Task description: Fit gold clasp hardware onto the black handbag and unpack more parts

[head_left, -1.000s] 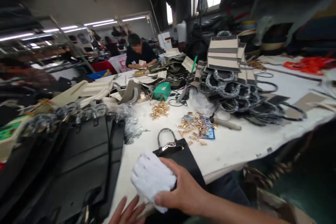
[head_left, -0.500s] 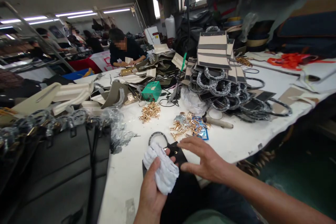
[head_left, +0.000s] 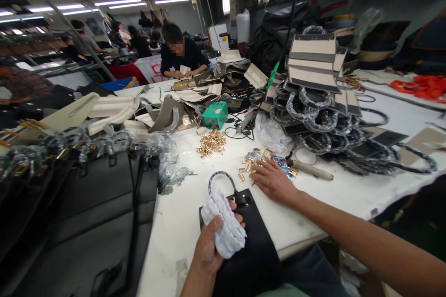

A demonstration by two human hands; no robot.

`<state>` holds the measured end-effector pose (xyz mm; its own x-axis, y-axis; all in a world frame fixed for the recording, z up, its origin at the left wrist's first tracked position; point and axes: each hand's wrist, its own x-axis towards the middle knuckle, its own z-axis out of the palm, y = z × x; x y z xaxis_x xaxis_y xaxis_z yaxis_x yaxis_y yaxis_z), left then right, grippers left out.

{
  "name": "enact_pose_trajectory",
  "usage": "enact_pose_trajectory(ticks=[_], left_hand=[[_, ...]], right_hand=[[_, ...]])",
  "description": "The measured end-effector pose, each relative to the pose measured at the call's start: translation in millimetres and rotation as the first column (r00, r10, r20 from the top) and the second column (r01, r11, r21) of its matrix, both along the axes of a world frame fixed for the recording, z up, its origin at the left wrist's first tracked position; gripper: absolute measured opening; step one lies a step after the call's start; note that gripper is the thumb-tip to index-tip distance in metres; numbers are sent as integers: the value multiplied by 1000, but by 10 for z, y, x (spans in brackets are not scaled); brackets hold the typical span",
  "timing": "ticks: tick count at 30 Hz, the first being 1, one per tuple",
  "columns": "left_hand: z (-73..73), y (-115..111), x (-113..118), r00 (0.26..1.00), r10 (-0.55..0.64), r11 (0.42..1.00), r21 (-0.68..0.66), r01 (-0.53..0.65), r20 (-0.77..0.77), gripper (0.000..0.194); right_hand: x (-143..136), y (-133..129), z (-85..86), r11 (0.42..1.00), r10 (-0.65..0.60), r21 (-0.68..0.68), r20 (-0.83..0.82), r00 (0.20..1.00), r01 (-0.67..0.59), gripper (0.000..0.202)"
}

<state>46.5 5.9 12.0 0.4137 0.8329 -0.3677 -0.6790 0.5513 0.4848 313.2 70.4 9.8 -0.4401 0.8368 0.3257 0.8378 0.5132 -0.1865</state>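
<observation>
A crumpled white cloth (head_left: pixel 225 227) is gripped in my left hand (head_left: pixel 209 246), thumb on top and fingers curled behind it. Under the cloth lies a black bag panel (head_left: pixel 258 241) with a round wrapped handle (head_left: pixel 222 174) at its far end and metal fittings near the handle's base. My right hand (head_left: pixel 273 180) rests palm down over a pile of gold metal pieces (head_left: pixel 246 163), its fingers lying over them; whether anything is under the fingertips is hidden. Beneath that pile a blue packet shows partly.
Black bag parts (head_left: pixel 94 213) fill the left side. A second gold pile (head_left: pixel 211 143) lies before a green box (head_left: pixel 215 115). A tool with a pale handle (head_left: pixel 313 170) and stacked panels (head_left: pixel 311 62) stand right. A person (head_left: pixel 181 55) works across the table.
My right hand has moved away from the black panel, forward and right, onto the gold pieces. The left hand still holds the cloth. The camera view has shifted left.
</observation>
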Motion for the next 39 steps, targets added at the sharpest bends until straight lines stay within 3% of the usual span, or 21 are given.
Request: enact_pose_trajectory(ticks=[3,9,12,20,22,24,26,28,32,39], left_hand=[[19,6,3,1000,-5,1000,3,5,25,35],[61,7,11,999,12,999,-30,-13,-36,35],[60,10,2,999,15,999,-41,-17,-50,33],[30,29,9,998,33,998,-53,-35,-53,40],[28,35,13,998,37,997,-60,-39,-45,40],[26,43,19,998,63,996,-58,-65,-30,41],[22,46,30,996,87,995,-52,-87,-14,44],[24,41,54,995,94,994,-55,-94,-15,46],[86,38,141,991,122,992,-34,-124,-55,49],[252,273,349,979,189,982,4,-189,-77,37]], right_hand=[[-29,57,53,998,-60,6,-30,998,60,29],[-404,250,130,990,96,-110,65,993,-89,34],[-445,345,131,991,7,-134,102,995,7,33],[-218,457,187,962,-249,-85,103,963,258,26],[-217,411,227,962,-260,-79,38,965,263,29],[-279,267,299,974,-221,-89,-142,965,210,32],[-404,27,398,982,-167,-151,-399,901,115,28],[-557,-257,503,958,-179,-286,-590,787,4,23],[-774,-656,625,855,-285,-496,-692,663,-149,23],[-689,-476,560,722,-463,-616,-768,442,-315,45]])
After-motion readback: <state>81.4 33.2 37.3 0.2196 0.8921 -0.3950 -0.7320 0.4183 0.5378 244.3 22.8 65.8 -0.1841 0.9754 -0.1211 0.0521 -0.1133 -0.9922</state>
